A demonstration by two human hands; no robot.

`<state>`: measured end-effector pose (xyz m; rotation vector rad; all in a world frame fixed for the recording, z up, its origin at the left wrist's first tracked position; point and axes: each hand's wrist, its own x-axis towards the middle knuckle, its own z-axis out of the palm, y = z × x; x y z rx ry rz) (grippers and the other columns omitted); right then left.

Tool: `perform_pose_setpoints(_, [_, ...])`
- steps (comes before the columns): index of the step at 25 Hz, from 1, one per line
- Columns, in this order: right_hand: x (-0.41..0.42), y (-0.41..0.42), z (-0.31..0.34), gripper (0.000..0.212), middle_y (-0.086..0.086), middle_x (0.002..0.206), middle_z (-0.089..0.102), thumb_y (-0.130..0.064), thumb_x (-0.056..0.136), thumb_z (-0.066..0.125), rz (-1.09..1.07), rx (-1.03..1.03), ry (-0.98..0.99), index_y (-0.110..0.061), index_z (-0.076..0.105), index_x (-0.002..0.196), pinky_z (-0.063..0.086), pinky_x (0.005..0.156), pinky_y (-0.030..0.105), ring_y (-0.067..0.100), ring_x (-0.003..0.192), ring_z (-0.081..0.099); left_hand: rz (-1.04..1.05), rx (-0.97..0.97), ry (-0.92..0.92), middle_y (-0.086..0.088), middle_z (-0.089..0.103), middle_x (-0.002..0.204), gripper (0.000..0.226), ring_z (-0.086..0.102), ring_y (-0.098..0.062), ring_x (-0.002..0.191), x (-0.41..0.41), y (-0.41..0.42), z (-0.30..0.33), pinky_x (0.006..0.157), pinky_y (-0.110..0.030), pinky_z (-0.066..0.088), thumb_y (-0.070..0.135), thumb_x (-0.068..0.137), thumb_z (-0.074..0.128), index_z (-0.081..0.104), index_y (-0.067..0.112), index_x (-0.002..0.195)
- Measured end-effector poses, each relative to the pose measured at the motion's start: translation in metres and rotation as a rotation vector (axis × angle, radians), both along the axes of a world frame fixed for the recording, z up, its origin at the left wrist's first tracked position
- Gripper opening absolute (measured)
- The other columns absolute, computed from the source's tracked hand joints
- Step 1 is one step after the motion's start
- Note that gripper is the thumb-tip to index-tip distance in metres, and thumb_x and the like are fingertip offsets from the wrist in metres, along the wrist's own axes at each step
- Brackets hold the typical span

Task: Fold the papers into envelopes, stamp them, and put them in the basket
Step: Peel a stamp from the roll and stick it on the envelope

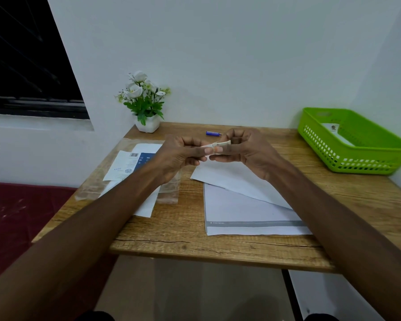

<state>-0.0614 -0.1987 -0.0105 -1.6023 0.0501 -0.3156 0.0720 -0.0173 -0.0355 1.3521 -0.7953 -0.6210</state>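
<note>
Above the wooden table (pixel 183 230), the left hand (pixel 180 156) and right hand (pixel 245 151) pinch a small perforated stamp strip (pixel 215 146), mostly hidden by fingers. The green plastic basket (pixel 357 156) far right half-hides a white envelope (pixel 333 130).

2 hands (pixel 183 154) (pixel 245 149), fingers pinching 1 stamp strip (pixel 214 147); 1 basket (pixel 357 144), 1 envelope (pixel 333 129) inside; 1 pen (pixel 213 133), 1 plant (pixel 144 100).

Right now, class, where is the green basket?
In the head view the green basket sits on the wooden table's far right corner, against the wall, right of both hands.
</note>
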Motion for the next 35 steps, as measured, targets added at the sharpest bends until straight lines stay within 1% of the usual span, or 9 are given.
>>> perform_pose_setpoints(7, [0.001,-0.001,0.001,0.030,0.026,0.106,0.076,-0.008,0.075,0.083,0.065,0.122,0.058,0.005,0.073,0.100,0.064,0.079,0.034,0.047,0.098,0.075,-0.011,0.000,0.041,-0.006,0.074,0.077,0.034,0.068,-0.011,0.066,0.001,-0.002,0.000,0.060,-0.019,0.056,0.018,0.072,0.088,0.078,-0.001,0.098])
perform_pose_setpoints(13, [0.001,0.002,0.002,0.032,0.027,0.107,0.075,-0.009,0.079,0.075,0.077,0.168,0.070,0.009,0.069,0.104,0.064,0.077,0.033,0.045,0.095,0.076,-0.132,-0.029,0.137,-0.007,0.072,0.078,0.020,0.066,-0.009,0.066,0.001,-0.001,0.002,0.061,-0.018,0.056,0.013,0.080,0.082,0.078,0.001,0.095])
perform_pose_setpoints(17, [0.001,0.000,0.002,0.044,0.032,0.111,0.073,-0.006,0.083,0.071,0.061,0.187,0.078,0.020,0.061,0.116,0.065,0.080,0.038,0.049,0.098,0.074,-0.131,-0.042,0.158,-0.008,0.073,0.079,0.020,0.067,-0.010,0.066,-0.003,-0.002,0.003,0.060,-0.018,0.057,0.011,0.081,0.079,0.074,-0.001,0.096])
perform_pose_setpoints(24, [-0.002,0.000,0.003,0.057,0.032,0.113,0.072,-0.008,0.076,0.075,0.094,0.256,0.066,0.023,0.058,0.121,0.064,0.080,0.039,0.052,0.103,0.072,-0.156,-0.076,0.178,-0.004,0.074,0.077,0.003,0.067,-0.009,0.064,-0.006,-0.002,0.004,0.060,-0.018,0.057,0.010,0.083,0.075,0.078,0.009,0.083])
perform_pose_setpoints(26, [-0.003,-0.001,0.005,0.049,0.032,0.113,0.072,-0.003,0.078,0.073,0.099,0.256,0.065,0.020,0.061,0.120,0.063,0.084,0.043,0.051,0.106,0.071,-0.150,-0.077,0.181,-0.006,0.075,0.079,0.007,0.068,-0.010,0.065,-0.005,-0.001,0.004,0.062,-0.018,0.057,0.011,0.083,0.077,0.076,0.006,0.088])
perform_pose_setpoints(28, [-0.004,-0.002,0.006,0.032,0.025,0.111,0.072,0.004,0.081,0.066,0.080,0.204,0.077,0.007,0.067,0.113,0.062,0.084,0.048,0.050,0.104,0.072,-0.144,-0.052,0.160,-0.008,0.076,0.084,0.015,0.072,-0.012,0.071,-0.004,-0.002,0.002,0.064,-0.019,0.059,0.012,0.081,0.080,0.077,0.004,0.093])
perform_pose_setpoints(30, [-0.005,0.002,0.008,0.030,0.020,0.107,0.071,0.003,0.083,0.057,0.044,0.094,0.113,-0.001,0.069,0.110,0.063,0.077,0.049,0.048,0.096,0.073,-0.143,-0.009,0.122,-0.011,0.078,0.089,0.017,0.075,-0.016,0.077,-0.005,-0.002,0.001,0.064,-0.019,0.060,0.015,0.077,0.084,0.081,0.009,0.092])
perform_pose_setpoints(33, [-0.007,0.009,0.011,0.023,0.016,0.089,0.066,-0.012,0.074,0.055,0.020,-0.080,0.192,-0.003,0.065,0.093,0.057,0.057,0.035,0.036,0.075,0.071,-0.160,0.031,0.069,-0.013,0.078,0.089,0.018,0.077,-0.017,0.079,-0.007,-0.003,0.000,0.063,-0.018,0.059,0.018,0.074,0.088,0.083,0.012,0.090])
perform_pose_setpoints(35, [-0.007,0.013,0.012,0.018,0.011,0.084,0.062,-0.013,0.068,0.056,0.014,-0.122,0.231,-0.007,0.063,0.084,0.048,0.049,0.028,0.029,0.065,0.067,-0.171,0.028,0.064,-0.013,0.078,0.088,0.017,0.078,-0.019,0.080,-0.007,-0.002,-0.001,0.063,-0.018,0.059,0.017,0.076,0.087,0.083,0.010,0.091])
